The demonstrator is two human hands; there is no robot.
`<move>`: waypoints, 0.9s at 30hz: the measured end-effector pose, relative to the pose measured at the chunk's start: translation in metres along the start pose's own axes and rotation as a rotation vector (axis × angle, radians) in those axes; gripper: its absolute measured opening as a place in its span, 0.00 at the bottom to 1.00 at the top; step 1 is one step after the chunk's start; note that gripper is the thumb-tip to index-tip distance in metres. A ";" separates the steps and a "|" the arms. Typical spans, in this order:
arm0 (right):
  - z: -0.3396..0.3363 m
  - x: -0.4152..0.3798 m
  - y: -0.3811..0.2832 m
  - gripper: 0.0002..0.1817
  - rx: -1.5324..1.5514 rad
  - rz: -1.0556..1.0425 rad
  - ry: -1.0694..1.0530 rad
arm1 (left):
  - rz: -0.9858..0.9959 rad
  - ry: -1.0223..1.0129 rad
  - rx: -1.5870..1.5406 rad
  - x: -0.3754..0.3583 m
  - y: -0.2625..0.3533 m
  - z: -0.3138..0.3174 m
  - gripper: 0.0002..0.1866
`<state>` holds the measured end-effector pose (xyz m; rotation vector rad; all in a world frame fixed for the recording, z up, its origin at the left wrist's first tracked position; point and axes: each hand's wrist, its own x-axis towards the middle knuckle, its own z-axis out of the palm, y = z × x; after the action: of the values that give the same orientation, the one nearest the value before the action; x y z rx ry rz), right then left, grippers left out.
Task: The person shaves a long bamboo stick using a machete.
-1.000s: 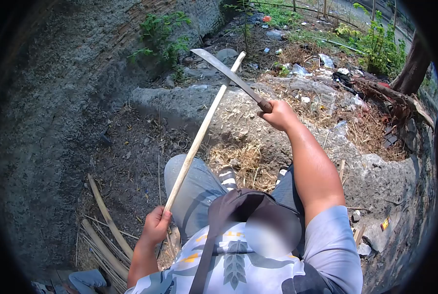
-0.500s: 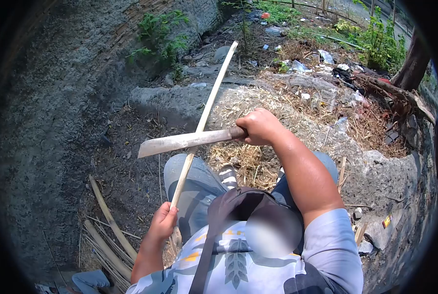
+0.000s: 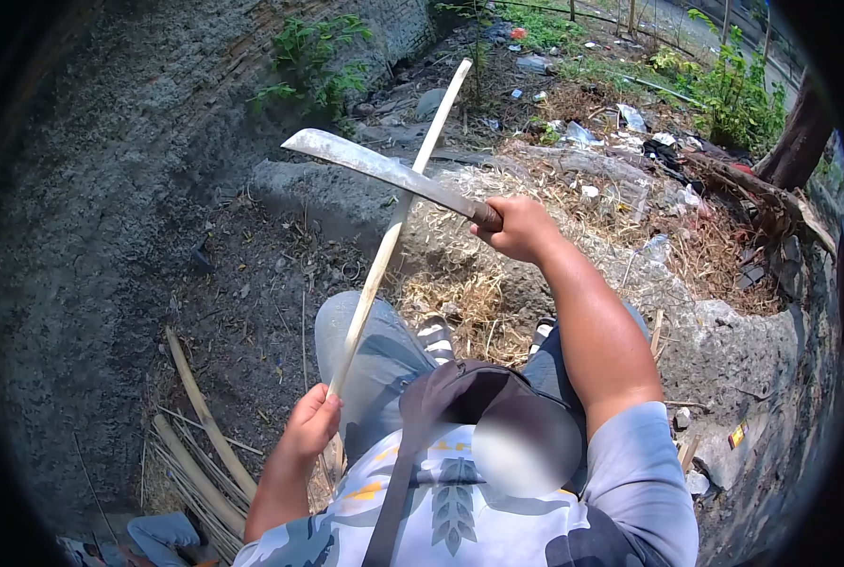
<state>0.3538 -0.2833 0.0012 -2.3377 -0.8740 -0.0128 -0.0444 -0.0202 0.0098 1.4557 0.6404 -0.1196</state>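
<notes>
A long pale wooden strip [image 3: 380, 263] slants up and away from my left hand [image 3: 310, 427], whose fingers are closed round its lower end. My right hand [image 3: 518, 230] grips the dark handle of a machete [image 3: 375, 164]. The broad, worn blade crosses over the strip above its middle, its tip pointing up and left. Whether the edge touches the wood cannot be made out.
Curved strips [image 3: 204, 406] and thin sticks lie at the lower left, near another person's jeans-clad leg [image 3: 162, 537]. A rough wall [image 3: 91, 236] rises on the left. Shavings [image 3: 469, 302] lie between my feet; litter and a tree trunk [image 3: 800, 142] are at the right.
My right hand has moved slightly right and up, and the machete blade has swung up, crossing the strip farther from my left hand. The strip's far end is a little higher.
</notes>
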 end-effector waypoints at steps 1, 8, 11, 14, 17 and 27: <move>0.010 -0.002 -0.002 0.17 0.006 -0.056 0.013 | -0.006 -0.008 -0.031 0.002 0.004 0.003 0.10; 0.003 -0.001 -0.009 0.15 -0.171 -0.401 -0.036 | 0.006 -0.081 -0.046 0.003 0.010 0.006 0.10; -0.011 -0.002 0.007 0.19 0.047 0.014 -0.031 | 0.018 -0.069 -0.033 0.001 0.008 0.004 0.09; -0.008 0.006 0.036 0.21 0.141 0.236 0.070 | 0.008 -0.049 0.000 -0.003 0.001 -0.004 0.09; -0.015 0.001 0.025 0.20 0.166 0.224 0.038 | -0.003 -0.040 0.023 -0.003 -0.001 0.000 0.09; -0.011 -0.020 -0.052 0.14 -0.237 -0.388 -0.337 | 0.178 0.080 0.424 0.015 0.001 0.005 0.12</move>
<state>0.3102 -0.2711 0.0346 -2.3835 -1.5589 0.1251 -0.0298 -0.0202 0.0039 1.9282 0.5680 -0.0601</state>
